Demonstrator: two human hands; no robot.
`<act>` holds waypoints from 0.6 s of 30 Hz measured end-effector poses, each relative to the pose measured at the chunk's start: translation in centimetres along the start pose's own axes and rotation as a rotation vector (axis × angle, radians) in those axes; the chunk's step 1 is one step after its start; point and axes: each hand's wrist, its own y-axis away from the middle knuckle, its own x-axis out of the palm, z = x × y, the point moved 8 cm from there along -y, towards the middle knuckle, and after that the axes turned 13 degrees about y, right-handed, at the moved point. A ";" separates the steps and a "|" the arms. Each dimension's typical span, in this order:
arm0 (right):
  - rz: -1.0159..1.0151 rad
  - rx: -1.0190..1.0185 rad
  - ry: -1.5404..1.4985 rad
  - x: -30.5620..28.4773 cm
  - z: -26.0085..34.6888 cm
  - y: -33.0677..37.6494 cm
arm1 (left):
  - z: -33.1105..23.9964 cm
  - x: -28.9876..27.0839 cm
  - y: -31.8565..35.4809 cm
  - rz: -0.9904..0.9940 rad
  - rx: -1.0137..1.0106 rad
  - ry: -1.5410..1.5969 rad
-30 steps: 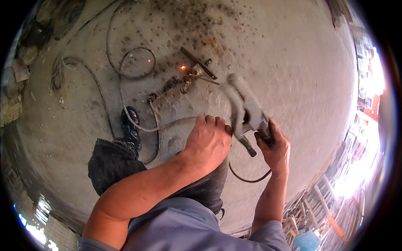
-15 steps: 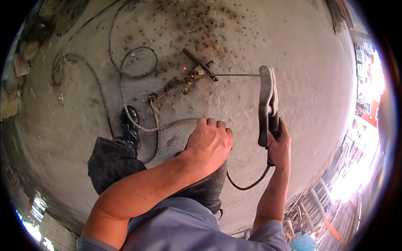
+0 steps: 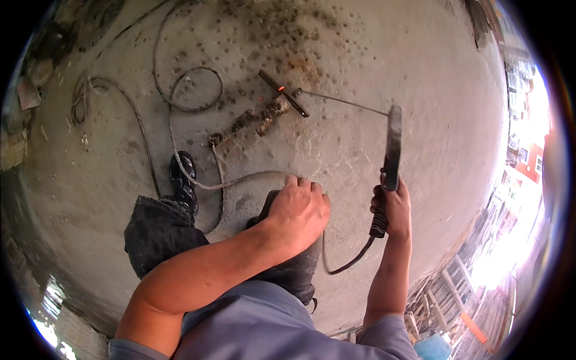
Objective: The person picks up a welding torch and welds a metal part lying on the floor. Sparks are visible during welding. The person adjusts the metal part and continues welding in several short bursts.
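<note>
My right hand (image 3: 397, 207) is closed around the black handle of a welding electrode holder (image 3: 393, 144). A thin welding rod (image 3: 348, 102) reaches from its jaw leftward, the tip close to a dark flat metal bar (image 3: 294, 99). An orange glow marks that bar, and it lies across the end of a rusty, crusted metal piece (image 3: 264, 118). Over my bent knee rests my left hand (image 3: 300, 207), fingers curled under and fingertips hidden. A welding cable (image 3: 252, 176) runs up to its knuckles and disappears there; whether the hand grips it cannot be seen.
Looped cable (image 3: 198, 110) lies on the stained concrete floor (image 3: 444, 120). Another cable end meets the rusty piece at a dark lump (image 3: 215, 139). My black shoe (image 3: 183, 180) stands beside the cables. Wooden lumber (image 3: 447, 288) and a blue object (image 3: 433, 347) are at the lower right.
My right hand has turned the electrode holder, so it appears edge-on. The rod tip has left the rusty piece and moved slightly right and up; a glow now shows on the flat bar.
</note>
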 end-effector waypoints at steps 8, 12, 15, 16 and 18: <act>-0.276 -0.455 0.358 -3.9 0.7 2.4 | 0.5 0.4 -0.1 0.031 -0.035 0.094; -0.206 -0.320 0.587 -0.2 4.3 3.8 | 0.6 0.3 -0.3 0.021 -0.033 0.078; -0.188 -0.299 0.636 0.7 4.5 3.6 | 0.6 -0.1 -0.3 -0.015 -0.031 0.077; -0.182 -0.298 0.654 0.9 4.9 3.7 | 0.7 -0.2 -0.3 -0.027 -0.032 0.077; -0.173 -0.290 0.691 1.1 5.4 3.7 | 0.7 -0.3 -0.2 -0.058 -0.030 0.074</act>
